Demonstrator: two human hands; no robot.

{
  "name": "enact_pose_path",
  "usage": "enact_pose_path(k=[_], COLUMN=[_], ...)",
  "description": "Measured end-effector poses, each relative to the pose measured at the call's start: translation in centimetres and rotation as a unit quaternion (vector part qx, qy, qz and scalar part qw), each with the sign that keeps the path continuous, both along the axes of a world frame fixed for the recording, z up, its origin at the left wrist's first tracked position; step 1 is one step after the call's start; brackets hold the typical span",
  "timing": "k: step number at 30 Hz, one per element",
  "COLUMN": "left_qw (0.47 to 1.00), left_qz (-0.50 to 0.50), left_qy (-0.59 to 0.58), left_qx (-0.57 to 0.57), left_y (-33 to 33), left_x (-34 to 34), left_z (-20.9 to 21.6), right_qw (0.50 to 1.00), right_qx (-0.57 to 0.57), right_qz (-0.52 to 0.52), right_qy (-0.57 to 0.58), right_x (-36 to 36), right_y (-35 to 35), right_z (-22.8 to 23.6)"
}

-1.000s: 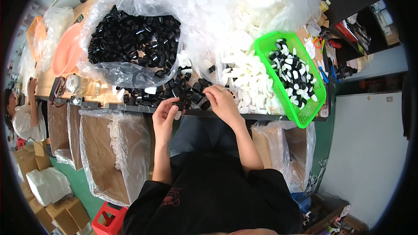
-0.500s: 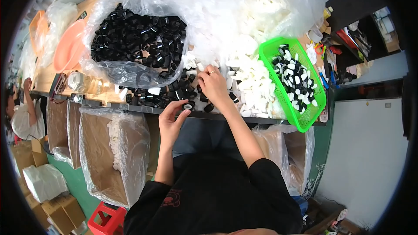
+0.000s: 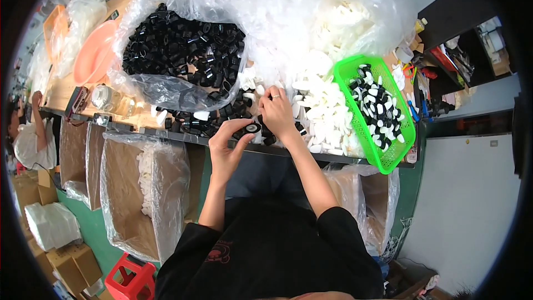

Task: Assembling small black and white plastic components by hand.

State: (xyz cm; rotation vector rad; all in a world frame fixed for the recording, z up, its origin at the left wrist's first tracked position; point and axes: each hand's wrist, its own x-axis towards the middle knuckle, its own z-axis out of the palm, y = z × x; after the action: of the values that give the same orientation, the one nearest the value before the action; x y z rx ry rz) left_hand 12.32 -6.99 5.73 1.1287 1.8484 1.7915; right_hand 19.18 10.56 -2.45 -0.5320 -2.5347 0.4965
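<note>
My left hand [image 3: 224, 145] pinches a small round black cap [image 3: 253, 128] with a pale centre between thumb and forefinger, just above the table's front edge. Close beside it on the right is my right hand [image 3: 277, 115], a ring on one finger. Its fingers are bent and drawn together, and whatever they hold is hidden. Around both hands lie loose black caps [image 3: 208, 126]. To the right spreads a heap of white oval plastic pieces [image 3: 321, 108]. Beyond my left hand, a clear plastic bag [image 3: 161, 93] lies open, full of black caps [image 3: 177, 44].
A green basket [image 3: 384, 165] of black-and-white pieces stands at the right table edge. On the left are a pink basin [image 3: 91, 55] and a clear jar [image 3: 111, 101]. Below the table are plastic-lined boxes [image 3: 133, 200] and a red stool [image 3: 130, 279]. Another person [image 3: 36, 147] sits far left.
My left hand has moved right and slightly up with the black cap, closer to my right hand. My right hand has shifted slightly right, its fingers still drawn together. The view has tilted slightly.
</note>
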Motion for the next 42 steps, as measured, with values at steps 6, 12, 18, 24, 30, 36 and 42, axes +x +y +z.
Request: enact_pose_path(k=[6,12,18,24,30,36,42], left_qw=[1.000,1.000,0.998,0.993,0.992,0.989,0.984], left_qz=[0.025,0.019,0.001,-0.009,-0.019,-0.027,-0.021], left_qy=[0.014,-0.001,0.062,0.120,0.124,0.142,0.171], left_qx=[-0.005,-0.013,-0.001,0.017,0.016,0.016,0.046], left_y=[-0.1,-0.3,0.5,1.0,1.1,1.2,1.1], left_x=[0.0,0.0,0.7,1.2,1.7,1.8,1.8], left_z=[0.3,0.4,1.9,2.6,2.5,2.6,2.1], right_qw=[0.999,0.907,0.947,0.945,0.966,0.970,0.969], right_qx=[-0.008,-0.320,-0.103,-0.105,-0.062,-0.065,-0.091], right_qz=[-0.015,0.005,0.067,0.064,0.067,0.061,0.085], right_qy=[0.045,0.275,0.298,0.304,0.243,0.227,0.213], right_x=[1.1,5.7,6.9,7.2,7.3,7.8,8.0], right_y=[-0.3,-4.0,-4.6,-5.0,-5.1,-5.4,-5.9], right_z=[0.6,8.8,10.9,11.1,10.9,10.7,10.0])
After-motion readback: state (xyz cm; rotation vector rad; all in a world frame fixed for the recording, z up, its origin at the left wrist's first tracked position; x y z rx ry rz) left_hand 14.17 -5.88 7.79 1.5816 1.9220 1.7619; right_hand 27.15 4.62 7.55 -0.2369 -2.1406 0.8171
